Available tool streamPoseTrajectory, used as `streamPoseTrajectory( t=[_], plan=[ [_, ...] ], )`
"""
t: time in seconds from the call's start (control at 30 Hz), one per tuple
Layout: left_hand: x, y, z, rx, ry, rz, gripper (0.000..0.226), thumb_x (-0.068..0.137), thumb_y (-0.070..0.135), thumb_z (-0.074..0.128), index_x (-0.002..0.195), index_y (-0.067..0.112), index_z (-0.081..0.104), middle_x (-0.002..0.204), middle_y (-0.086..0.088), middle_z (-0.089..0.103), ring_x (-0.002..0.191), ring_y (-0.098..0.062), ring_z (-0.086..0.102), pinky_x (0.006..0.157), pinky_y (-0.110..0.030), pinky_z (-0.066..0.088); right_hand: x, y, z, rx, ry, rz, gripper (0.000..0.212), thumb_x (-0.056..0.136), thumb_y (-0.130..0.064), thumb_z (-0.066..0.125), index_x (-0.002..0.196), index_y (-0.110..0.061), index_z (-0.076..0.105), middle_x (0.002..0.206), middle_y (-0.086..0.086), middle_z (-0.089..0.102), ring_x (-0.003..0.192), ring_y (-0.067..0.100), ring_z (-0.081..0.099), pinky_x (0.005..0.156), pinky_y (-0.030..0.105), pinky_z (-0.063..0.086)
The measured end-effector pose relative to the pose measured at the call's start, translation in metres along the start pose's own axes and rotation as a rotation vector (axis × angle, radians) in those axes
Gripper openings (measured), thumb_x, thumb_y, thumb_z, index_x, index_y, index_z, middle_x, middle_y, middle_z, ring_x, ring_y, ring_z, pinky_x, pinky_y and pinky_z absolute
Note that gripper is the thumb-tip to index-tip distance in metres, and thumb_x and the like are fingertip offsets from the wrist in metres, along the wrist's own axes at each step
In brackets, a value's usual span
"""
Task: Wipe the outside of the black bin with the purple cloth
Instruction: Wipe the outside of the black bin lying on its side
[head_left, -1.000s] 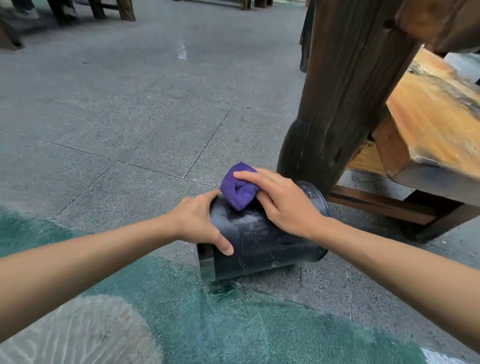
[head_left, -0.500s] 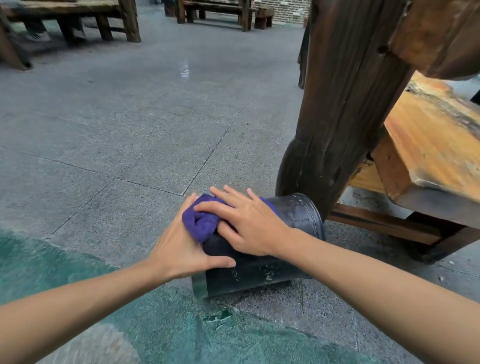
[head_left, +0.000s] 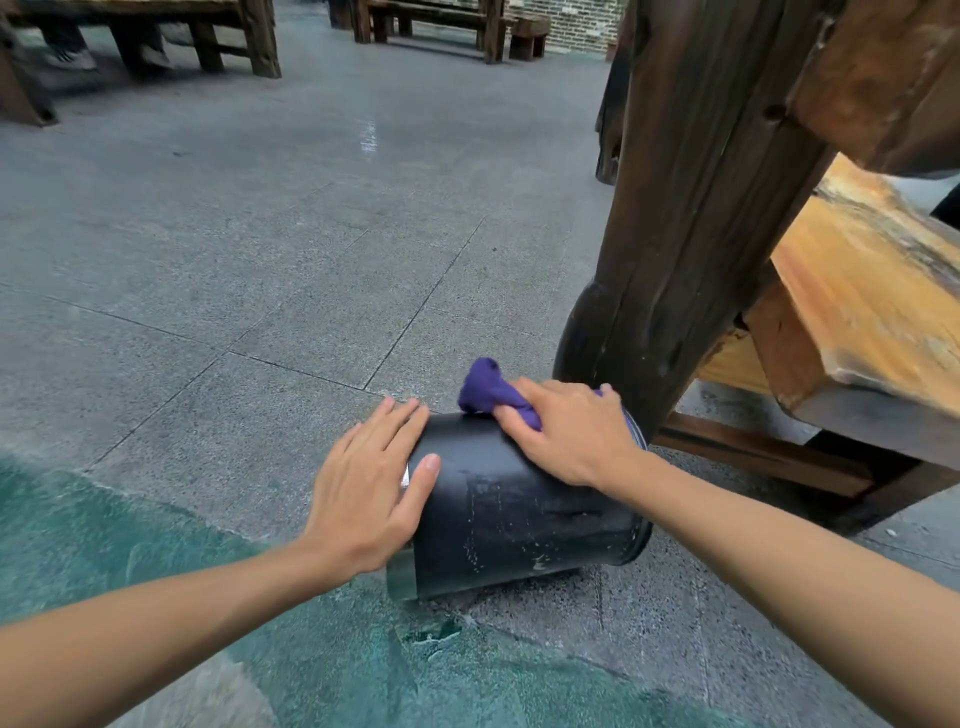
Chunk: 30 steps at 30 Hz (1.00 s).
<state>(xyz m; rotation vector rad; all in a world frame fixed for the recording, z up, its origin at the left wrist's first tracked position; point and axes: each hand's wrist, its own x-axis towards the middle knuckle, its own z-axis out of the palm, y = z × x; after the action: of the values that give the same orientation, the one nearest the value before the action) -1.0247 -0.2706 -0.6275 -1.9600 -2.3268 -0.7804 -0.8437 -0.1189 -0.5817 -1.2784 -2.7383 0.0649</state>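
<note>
Both hands sit on the bin (head_left: 524, 514), which lies on its side on the floor (head_left: 260, 260), long axis left-right: left hand (head_left: 371, 493) flat, fingers spread at its left end, right hand (head_left: 569, 431) bunching the cloth (head_left: 485, 392) against the far upper side.

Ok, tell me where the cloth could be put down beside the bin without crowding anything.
Widest free patch: the grey paving beyond and left of the black bin, open up to the far benches. The green-stained floor toward the camera is bare too. Crowded: the bin's right end, close by the wooden post and the low rail under the wooden bench.
</note>
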Motion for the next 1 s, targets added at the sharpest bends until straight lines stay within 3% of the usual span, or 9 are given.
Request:
streamPoseTrajectory(
  t=[0.23,0.37,0.47,0.53,0.6,0.7,0.77,0.83,1.0],
  plan=[
    [-0.002,-0.001,-0.002,-0.006,-0.006,-0.010,0.066,0.098,0.048,0.017,0.146,0.014,0.047,0.149,-0.002,0.051,0.144,-0.020,0.039,0.114,-0.041,0.035,0.002,0.051,-0.010,0.117,0.019,0.109,0.037,0.093,-0.066,0.041,0.098,-0.032,0.053,0.105,0.005,0.070,0.101,0.037,0.065,0.080,0.042,0.050],
    [0.004,-0.001,-0.004,-0.042,0.017,-0.021,0.066,0.098,0.049,0.017,0.141,0.012,0.051,0.143,-0.002,0.055,0.135,-0.018,0.047,0.105,-0.040,0.041,0.005,0.048,-0.022,0.272,0.259,0.212,0.036,0.098,-0.056,0.043,0.093,-0.022,0.053,0.097,0.011,0.070,0.096,0.041,0.063,0.072,0.041,0.043],
    [0.020,-0.003,-0.005,-0.148,0.007,-0.071,0.072,0.096,0.052,0.013,0.142,0.011,0.052,0.144,-0.003,0.055,0.134,-0.018,0.047,0.109,-0.038,0.037,0.001,0.005,-0.027,0.293,0.396,0.090,0.030,0.100,-0.053,0.042,0.087,-0.026,0.045,0.084,0.001,0.058,0.087,0.036,0.060,0.067,0.036,0.033],
    [0.031,-0.006,-0.003,-0.226,-0.004,-0.129,0.070,0.096,0.049,0.015,0.133,0.007,0.058,0.138,-0.010,0.059,0.130,-0.024,0.050,0.106,-0.035,0.037,-0.008,-0.035,-0.016,0.293,0.365,-0.036,0.030,0.100,-0.051,0.041,0.096,-0.023,0.053,0.090,0.000,0.060,0.091,0.029,0.060,0.072,0.039,0.042],
    [0.041,-0.011,0.002,-0.292,0.004,-0.239,0.056,0.089,0.039,0.024,0.108,0.004,0.064,0.115,-0.022,0.066,0.108,-0.036,0.060,0.082,-0.038,0.042,-0.016,-0.069,0.005,0.279,0.304,-0.130,0.036,0.099,-0.047,0.043,0.117,-0.020,0.058,0.107,0.003,0.064,0.105,0.027,0.058,0.089,0.040,0.049],
    [0.048,-0.016,0.009,-0.335,0.019,-0.302,0.046,0.082,0.029,0.032,0.098,0.000,0.064,0.097,-0.027,0.068,0.091,-0.043,0.062,0.066,-0.041,0.041,-0.018,-0.094,0.031,0.298,0.280,-0.138,0.050,0.099,-0.041,0.043,0.140,-0.013,0.050,0.135,0.007,0.059,0.131,0.027,0.050,0.117,0.043,0.033],
    [0.049,-0.016,0.011,-0.365,0.097,-0.270,0.041,0.086,0.023,0.034,0.101,-0.001,0.064,0.101,-0.024,0.068,0.094,-0.039,0.062,0.072,-0.039,0.041,-0.015,-0.093,0.041,0.261,0.313,-0.115,0.057,0.099,-0.042,0.040,0.143,-0.008,0.048,0.144,0.011,0.056,0.139,0.027,0.047,0.122,0.045,0.027],
    [0.048,-0.015,0.012,-0.357,0.157,-0.181,0.035,0.088,0.017,0.035,0.099,0.000,0.063,0.098,-0.020,0.067,0.092,-0.036,0.060,0.077,-0.038,0.040,-0.014,-0.085,0.050,0.175,0.383,-0.158,0.058,0.097,-0.041,0.046,0.140,-0.003,0.053,0.141,0.014,0.059,0.137,0.028,0.051,0.120,0.047,0.033],
    [0.048,-0.011,0.011,-0.200,0.166,-0.019,0.046,0.089,0.031,0.032,0.116,0.010,0.063,0.113,-0.011,0.068,0.105,-0.026,0.056,0.086,-0.034,0.038,-0.007,-0.059,0.060,0.073,0.475,-0.186,0.057,0.092,-0.042,0.056,0.136,-0.005,0.058,0.138,0.011,0.062,0.133,0.026,0.055,0.117,0.050,0.036]
  ],
)
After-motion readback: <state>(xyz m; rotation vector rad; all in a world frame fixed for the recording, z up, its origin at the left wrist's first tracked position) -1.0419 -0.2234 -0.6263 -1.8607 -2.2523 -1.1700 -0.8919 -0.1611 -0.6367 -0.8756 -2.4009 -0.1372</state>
